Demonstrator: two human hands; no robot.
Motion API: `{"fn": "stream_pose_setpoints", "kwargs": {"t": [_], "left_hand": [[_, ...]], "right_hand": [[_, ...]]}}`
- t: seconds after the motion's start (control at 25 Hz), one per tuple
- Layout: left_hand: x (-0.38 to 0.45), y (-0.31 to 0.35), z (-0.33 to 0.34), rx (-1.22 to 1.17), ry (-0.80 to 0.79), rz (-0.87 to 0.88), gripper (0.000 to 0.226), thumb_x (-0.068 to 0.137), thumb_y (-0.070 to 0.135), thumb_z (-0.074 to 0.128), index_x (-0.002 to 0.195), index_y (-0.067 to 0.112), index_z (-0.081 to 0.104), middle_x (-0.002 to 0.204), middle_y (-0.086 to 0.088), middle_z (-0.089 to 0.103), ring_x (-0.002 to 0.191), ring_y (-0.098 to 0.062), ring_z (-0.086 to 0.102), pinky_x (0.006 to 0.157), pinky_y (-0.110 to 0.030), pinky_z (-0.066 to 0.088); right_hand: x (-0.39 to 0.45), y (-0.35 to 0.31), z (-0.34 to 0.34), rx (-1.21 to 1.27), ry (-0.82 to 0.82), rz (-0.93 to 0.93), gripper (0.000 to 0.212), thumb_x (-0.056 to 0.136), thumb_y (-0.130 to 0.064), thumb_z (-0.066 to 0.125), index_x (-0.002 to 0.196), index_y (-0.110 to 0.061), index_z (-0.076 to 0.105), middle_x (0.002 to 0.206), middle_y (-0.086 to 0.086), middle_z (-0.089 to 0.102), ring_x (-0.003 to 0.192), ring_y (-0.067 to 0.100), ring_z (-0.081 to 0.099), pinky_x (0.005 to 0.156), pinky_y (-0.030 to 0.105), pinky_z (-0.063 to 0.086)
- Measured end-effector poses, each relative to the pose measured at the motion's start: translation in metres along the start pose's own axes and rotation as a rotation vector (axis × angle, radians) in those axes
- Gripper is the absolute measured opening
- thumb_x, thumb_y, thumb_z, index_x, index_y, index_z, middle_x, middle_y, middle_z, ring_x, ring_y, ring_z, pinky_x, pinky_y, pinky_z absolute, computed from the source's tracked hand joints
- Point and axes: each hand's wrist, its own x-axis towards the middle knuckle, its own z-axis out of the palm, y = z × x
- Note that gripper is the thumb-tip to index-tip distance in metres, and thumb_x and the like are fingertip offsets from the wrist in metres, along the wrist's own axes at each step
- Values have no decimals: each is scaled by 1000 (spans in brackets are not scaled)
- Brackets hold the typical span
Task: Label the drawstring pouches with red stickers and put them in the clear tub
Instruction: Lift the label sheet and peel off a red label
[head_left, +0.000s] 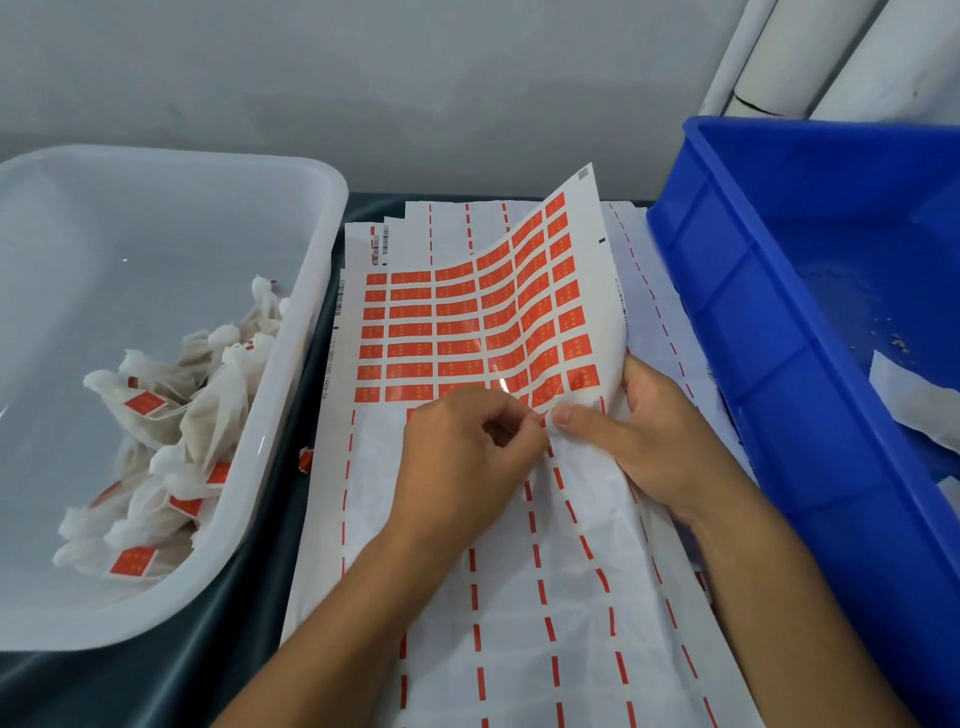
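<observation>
Left hand (457, 457) fingers pinch a red sticker at the sticker sheet (467, 322) edge; right hand (654, 441) fingers grip that curled sheet (labelled drawstring pouches (171, 441) lie in the clear tub (291, 364), left of the fingers).

hands (467, 447) pinching sticker sheet (467, 322), labelled pouches (171, 415) in tub (291, 364)

Two bare forearms, with no sleeves, gloves, rings, watches or bands on them, enter from the near edge and end in the bare left hand (467, 457) and bare right hand (660, 441), fingernails short and unpainted.
</observation>
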Motion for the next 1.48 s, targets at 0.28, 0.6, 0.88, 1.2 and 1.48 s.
{"fn": "stream_pose_setpoints", "kwargs": {"t": [0.28,0.6,0.88,1.2,1.48], "left_hand": [[2,-3,1,5,10,-59,20,91,40,71,73,40,62,75,30,64,88,14,59,64,5,42],[1,1,-6,-127,132,-60,13,94,30,70,82,34,66,78,20,67,86,1,63,68,-5,49],[-1,10,-24,34,301,266,4,91,36,66,88,36,64,88,27,62,88,-2,59,75,-6,47],[3,-4,-36,215,326,536,26,94,38,60,93,16,75,92,3,74,88,-12,63,78,-23,51],[3,-4,-40,202,272,631,26,97,36,57,101,17,74,99,2,73,93,-14,64,81,-28,53]], "right_hand": [[3,2,-7,2,20,21,52,72,-58,77,119,-44,58,104,-27,72,90,0,74,63,24,61],[4,1,-31,-249,77,91,51,70,-69,74,113,-50,52,103,-26,70,87,7,73,66,30,60],[-21,-32,-43,-739,125,117,81,81,-67,58,152,-40,29,134,-10,57,114,15,59,94,39,52],[-47,-97,14,-625,-89,-230,24,102,-51,43,126,-52,46,102,-27,62,90,-2,67,72,9,49],[-29,-92,14,-533,-1,-309,7,98,-36,63,92,-37,67,84,-20,70,81,-1,69,73,16,57]]}}
